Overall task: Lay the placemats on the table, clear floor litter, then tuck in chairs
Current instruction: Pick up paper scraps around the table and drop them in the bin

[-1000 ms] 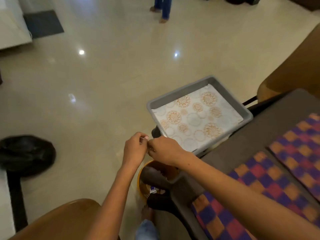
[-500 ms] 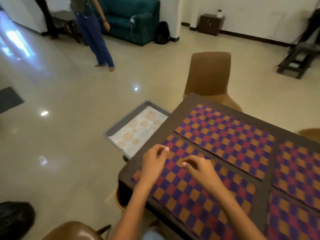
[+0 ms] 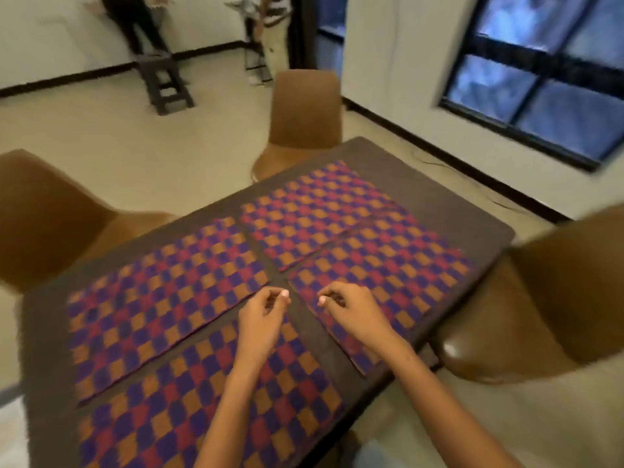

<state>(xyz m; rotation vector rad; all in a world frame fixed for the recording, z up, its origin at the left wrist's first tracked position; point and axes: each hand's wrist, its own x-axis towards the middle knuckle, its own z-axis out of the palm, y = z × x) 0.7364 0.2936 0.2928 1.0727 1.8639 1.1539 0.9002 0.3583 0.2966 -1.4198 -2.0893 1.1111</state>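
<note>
Several checkered placemats in purple, red and orange lie flat on the dark table (image 3: 445, 201): one at the left (image 3: 162, 285), one at the far side (image 3: 314, 211), one at the right (image 3: 391, 261) and one nearest me (image 3: 202, 407). My left hand (image 3: 263, 319) hovers over the near mat's far corner, fingers loosely curled, nothing visible in it. My right hand (image 3: 354, 312) hovers over the right mat's near corner, also loosely curled and empty. The hands are a small gap apart.
Brown chairs stand around the table: one at the left (image 3: 44, 214), one at the far end (image 3: 304, 109), one at the right (image 3: 560, 298). A dark step stool (image 3: 165, 82) and standing people are at the back wall. A window is on the right.
The view swung from the grey tray beside the table up to the tabletop. My hands, pinched together near the tray a second ago, moved over the mats and parted.
</note>
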